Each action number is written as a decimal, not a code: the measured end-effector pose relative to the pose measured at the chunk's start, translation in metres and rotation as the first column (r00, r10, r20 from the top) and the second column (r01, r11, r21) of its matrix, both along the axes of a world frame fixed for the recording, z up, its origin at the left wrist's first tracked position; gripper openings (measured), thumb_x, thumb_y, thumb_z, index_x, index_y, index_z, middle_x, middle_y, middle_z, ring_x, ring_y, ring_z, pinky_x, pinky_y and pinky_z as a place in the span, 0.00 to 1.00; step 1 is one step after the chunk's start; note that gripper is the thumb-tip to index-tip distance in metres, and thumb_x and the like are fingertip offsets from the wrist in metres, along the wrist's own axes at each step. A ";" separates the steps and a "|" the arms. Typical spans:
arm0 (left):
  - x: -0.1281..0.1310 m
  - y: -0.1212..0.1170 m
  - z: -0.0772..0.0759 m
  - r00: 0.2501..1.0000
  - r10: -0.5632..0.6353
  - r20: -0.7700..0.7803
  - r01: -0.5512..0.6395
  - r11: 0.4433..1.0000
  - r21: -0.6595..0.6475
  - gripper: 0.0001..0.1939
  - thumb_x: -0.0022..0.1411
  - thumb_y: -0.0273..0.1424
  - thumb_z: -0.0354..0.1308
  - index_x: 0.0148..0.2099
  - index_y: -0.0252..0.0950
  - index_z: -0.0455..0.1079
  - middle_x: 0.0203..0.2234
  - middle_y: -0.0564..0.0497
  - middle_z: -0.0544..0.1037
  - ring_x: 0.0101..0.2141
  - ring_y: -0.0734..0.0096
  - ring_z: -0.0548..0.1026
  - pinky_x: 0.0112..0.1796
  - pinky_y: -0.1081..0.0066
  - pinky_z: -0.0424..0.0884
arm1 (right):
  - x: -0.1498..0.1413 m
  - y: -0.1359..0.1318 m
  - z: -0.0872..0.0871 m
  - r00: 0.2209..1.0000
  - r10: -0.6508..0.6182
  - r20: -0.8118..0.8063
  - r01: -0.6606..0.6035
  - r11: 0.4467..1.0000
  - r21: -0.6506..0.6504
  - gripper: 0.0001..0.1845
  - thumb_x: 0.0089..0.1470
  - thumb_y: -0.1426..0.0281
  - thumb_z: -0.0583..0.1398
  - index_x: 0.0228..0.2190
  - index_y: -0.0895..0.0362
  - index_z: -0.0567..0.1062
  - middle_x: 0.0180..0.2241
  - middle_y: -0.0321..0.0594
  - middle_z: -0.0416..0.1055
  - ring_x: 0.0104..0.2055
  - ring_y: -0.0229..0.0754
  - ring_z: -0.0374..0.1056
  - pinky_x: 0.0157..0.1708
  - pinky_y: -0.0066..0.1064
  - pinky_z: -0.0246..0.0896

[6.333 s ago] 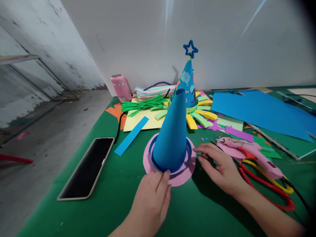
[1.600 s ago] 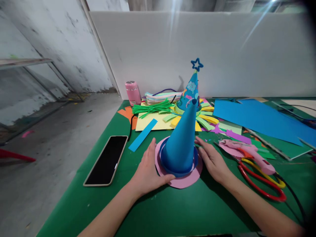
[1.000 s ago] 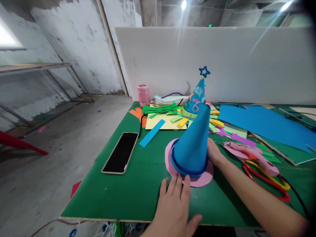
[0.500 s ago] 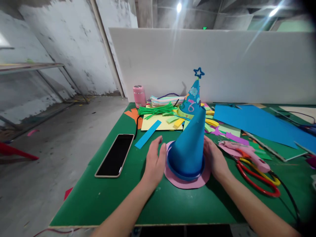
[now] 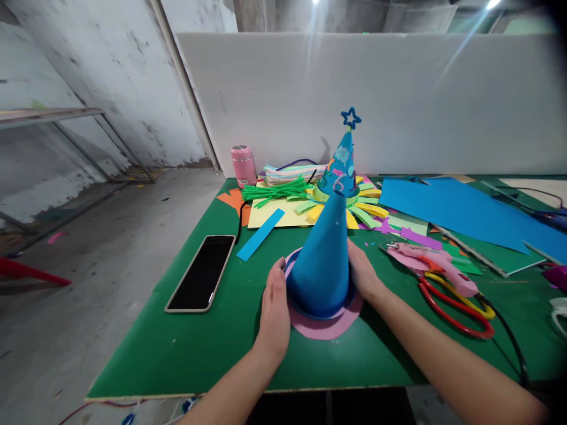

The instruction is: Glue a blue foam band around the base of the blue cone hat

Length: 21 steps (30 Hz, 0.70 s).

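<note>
A plain blue paper cone (image 5: 322, 260) stands upright on a round pink paper brim (image 5: 325, 326) on the green table (image 5: 208, 348). My left hand (image 5: 274, 304) presses flat against the cone's left base, fingers together and stretched along it. My right hand (image 5: 361, 273) cups the cone's right side from behind, so its fingers are partly hidden. Both hands touch the cone at the brim. Behind it stands a decorated blue cone hat (image 5: 340, 165) with a blue pipe-cleaner star on its tip.
A black phone (image 5: 201, 280) lies left of the hands. A pink glue gun (image 5: 436, 270) and red-and-yellow scissors (image 5: 460, 304) lie to the right. Green pipe cleaners (image 5: 274, 192), paper strips, a pink bottle (image 5: 243, 166) and a large blue sheet (image 5: 465, 212) fill the back.
Both hands have closed in against the sides of the blue cone. Earlier the left hand moved round the brim from front to left. The view has shifted a little.
</note>
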State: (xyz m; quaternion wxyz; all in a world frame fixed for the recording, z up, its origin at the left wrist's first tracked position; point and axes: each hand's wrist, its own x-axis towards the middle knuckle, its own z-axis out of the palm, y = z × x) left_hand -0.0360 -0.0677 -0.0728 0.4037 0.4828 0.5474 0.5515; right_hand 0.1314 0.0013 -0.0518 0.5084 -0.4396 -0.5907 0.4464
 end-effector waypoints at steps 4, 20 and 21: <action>-0.010 0.026 0.010 0.973 0.043 0.227 -0.029 0.998 -0.062 0.31 0.61 0.49 0.35 0.56 0.32 0.55 0.53 0.40 0.63 0.53 0.63 0.62 0.53 0.62 0.56 | -0.002 0.020 -0.004 0.999 0.010 -0.034 -0.010 1.000 0.002 0.21 0.53 0.55 0.49 0.44 0.50 0.71 0.47 0.35 0.69 0.50 0.46 0.62 0.50 0.38 0.55; -0.011 0.074 0.027 0.936 -0.349 0.053 0.351 0.935 -0.044 0.27 0.60 0.47 0.39 0.31 0.36 0.75 0.26 0.50 0.78 0.40 0.58 0.72 0.44 0.64 0.64 | 0.000 0.013 -0.003 0.998 0.022 0.057 -0.020 0.999 -0.046 0.26 0.55 0.51 0.43 0.36 0.49 0.75 0.36 0.32 0.75 0.42 0.46 0.67 0.46 0.36 0.57; -0.011 0.073 0.027 0.936 -0.350 0.035 0.351 0.935 -0.044 0.27 0.60 0.47 0.39 0.30 0.37 0.74 0.25 0.51 0.78 0.39 0.59 0.72 0.44 0.64 0.64 | 0.001 0.013 -0.003 0.998 0.027 0.063 -0.024 0.999 -0.048 0.26 0.55 0.52 0.43 0.37 0.48 0.75 0.36 0.32 0.75 0.42 0.46 0.68 0.46 0.35 0.57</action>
